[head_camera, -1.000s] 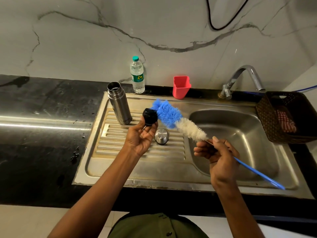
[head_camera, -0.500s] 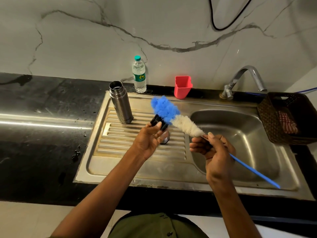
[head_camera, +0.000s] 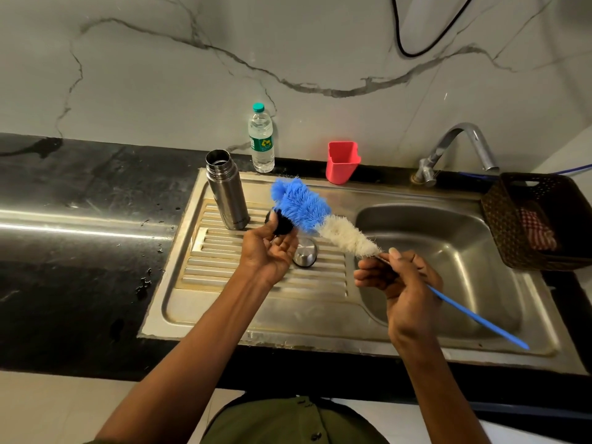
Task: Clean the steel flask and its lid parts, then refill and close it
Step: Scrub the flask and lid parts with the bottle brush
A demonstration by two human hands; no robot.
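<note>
A person's left hand [head_camera: 267,251] pinches a small black stopper [head_camera: 282,223] at its fingertips, held above the ridged draining board [head_camera: 224,261] of a steel sink [head_camera: 464,245]. The right hand [head_camera: 400,280] grips the thin blue handle of a bottle brush [head_camera: 307,213], whose blue and white bristles press against the stopper. The open steel flask [head_camera: 226,190] stands upright on the draining board, just left of the hands. A steel cap [head_camera: 305,251] rests on the board beside the left hand. Behind stand a plastic water bottle [head_camera: 262,139], a red cup [head_camera: 342,161] and a tap [head_camera: 458,149]. A dark basket [head_camera: 512,219] sits at the right.
</note>
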